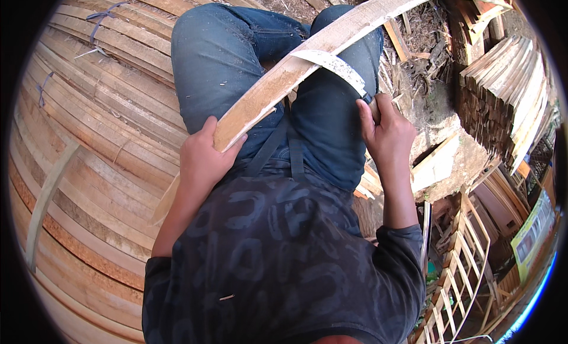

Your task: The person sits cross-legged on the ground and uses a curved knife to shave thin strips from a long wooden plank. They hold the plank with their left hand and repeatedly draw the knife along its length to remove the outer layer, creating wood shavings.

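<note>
A long, pale wooden plank [260,95] slants across my lap, from near my left hip up to the far right, over my thighs. My left hand [204,153] is closed round its near end, thumb on one edge and fingers at the other. In my right hand [389,128], beside my right thigh, is the handle of a machete [338,68] with a broad, bright, curved blade. The blade's tip end lies against the plank's surface around its middle. Wood on the near part of the plank looks browner and rougher than beyond the blade.
Long boards [112,184] lie stacked on my left, some bundles tied with dark strips [103,15]. A pile of cut slats [503,89] stands at the far right. Nearer on that side is a wooden lattice frame [455,279]. Shavings and scraps [435,42] cover ground ahead.
</note>
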Available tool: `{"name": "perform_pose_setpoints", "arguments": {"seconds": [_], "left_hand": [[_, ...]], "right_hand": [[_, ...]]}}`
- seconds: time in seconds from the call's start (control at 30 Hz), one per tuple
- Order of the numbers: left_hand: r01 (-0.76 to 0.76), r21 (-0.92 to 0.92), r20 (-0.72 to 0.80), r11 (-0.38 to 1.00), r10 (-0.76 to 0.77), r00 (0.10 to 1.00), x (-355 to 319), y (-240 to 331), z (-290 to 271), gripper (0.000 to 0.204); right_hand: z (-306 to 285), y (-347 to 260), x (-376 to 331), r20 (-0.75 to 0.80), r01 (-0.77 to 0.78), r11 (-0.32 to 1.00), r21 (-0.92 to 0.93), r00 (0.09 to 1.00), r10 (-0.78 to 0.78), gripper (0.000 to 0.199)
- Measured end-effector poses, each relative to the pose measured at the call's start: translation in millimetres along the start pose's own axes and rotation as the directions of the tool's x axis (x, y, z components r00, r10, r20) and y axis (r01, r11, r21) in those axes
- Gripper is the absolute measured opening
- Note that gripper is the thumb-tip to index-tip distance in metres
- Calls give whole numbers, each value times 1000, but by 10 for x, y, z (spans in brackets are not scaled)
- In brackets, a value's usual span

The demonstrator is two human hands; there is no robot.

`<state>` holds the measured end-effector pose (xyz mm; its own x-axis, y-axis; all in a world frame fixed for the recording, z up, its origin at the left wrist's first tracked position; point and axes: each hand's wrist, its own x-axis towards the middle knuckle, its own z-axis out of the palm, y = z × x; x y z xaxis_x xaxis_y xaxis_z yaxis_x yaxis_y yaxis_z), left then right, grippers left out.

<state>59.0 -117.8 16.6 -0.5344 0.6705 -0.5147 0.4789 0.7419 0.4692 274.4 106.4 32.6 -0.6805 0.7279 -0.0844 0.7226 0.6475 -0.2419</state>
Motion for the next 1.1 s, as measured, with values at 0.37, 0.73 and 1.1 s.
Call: {"name": "perform_pose_setpoints", "arguments": {"seconds": [0.37,0.73,1.1], "left_hand": [[2,6,20,1000,-2,1000,-47,160,-69,44],[-25,72,27,997,23,999,14,274,-84,44],[-46,64,45,997,44,998,-45,391,-64,44]], "right_hand": [[69,238,80,-21,119,984,-134,992,-123,41],[-6,255,9,-28,2,993,-122,1000,-6,41],[28,353,105,-49,30,985,-169,998,-39,44]]}}
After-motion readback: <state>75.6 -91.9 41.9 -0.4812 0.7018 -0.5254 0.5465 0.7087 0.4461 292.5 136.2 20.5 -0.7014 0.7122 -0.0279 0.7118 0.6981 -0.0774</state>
